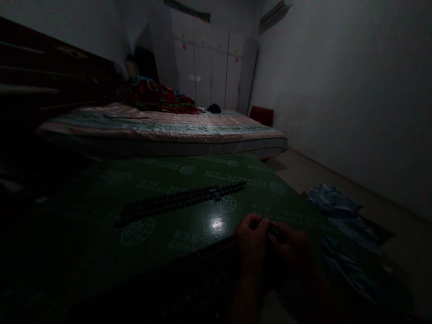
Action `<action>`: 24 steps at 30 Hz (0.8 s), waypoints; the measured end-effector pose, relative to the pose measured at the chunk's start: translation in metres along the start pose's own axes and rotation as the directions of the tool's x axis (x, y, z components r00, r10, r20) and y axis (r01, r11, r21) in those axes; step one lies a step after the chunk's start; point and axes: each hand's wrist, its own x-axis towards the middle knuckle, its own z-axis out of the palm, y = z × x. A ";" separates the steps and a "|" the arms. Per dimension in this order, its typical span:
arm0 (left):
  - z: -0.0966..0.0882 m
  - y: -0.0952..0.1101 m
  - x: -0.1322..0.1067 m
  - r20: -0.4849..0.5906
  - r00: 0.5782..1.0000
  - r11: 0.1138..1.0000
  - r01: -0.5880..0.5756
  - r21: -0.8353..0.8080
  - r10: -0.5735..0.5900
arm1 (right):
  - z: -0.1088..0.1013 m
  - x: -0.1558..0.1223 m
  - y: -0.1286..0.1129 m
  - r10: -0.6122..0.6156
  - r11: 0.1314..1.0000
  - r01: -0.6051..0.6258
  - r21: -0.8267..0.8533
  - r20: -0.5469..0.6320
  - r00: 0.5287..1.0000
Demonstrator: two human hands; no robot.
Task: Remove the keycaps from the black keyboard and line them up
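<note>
Near the right front of the green board, my left hand (250, 234) and my right hand (289, 240) are close together, fingertips almost touching. The fingers of both are closed in a pinch; whatever is between them is too small and dark to make out. Below and left of my hands is a dark, wide object (189, 270) that looks like a keyboard, its details lost in shadow. Farther back, rows of small black blocks that look like keycaps (182, 198) lie in a long slanting band.
The green board (202, 171) has white globe prints and lettering. Beyond it stands a bed (202, 135) with a striped sheet and a red patterned blanket (158, 96). Blue cloth (337, 207) lies to the right. White cabinets (209, 67) line the back. The room is very dim.
</note>
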 end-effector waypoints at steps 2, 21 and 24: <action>0.000 0.001 -0.001 0.008 1.000 1.000 0.002 -0.005 -0.002 | 0.002 0.000 -0.001 -0.002 0.997 0.000 -0.075 -0.034 0.999; -0.006 -0.001 0.002 -0.131 0.984 0.991 -0.116 0.073 0.124 | -0.008 0.071 0.005 0.047 0.916 0.036 -0.400 0.195 0.980; -0.004 -0.009 0.001 -0.119 0.986 0.990 -0.104 0.098 0.115 | 0.002 0.111 0.023 0.230 0.857 -0.085 -0.508 0.230 0.946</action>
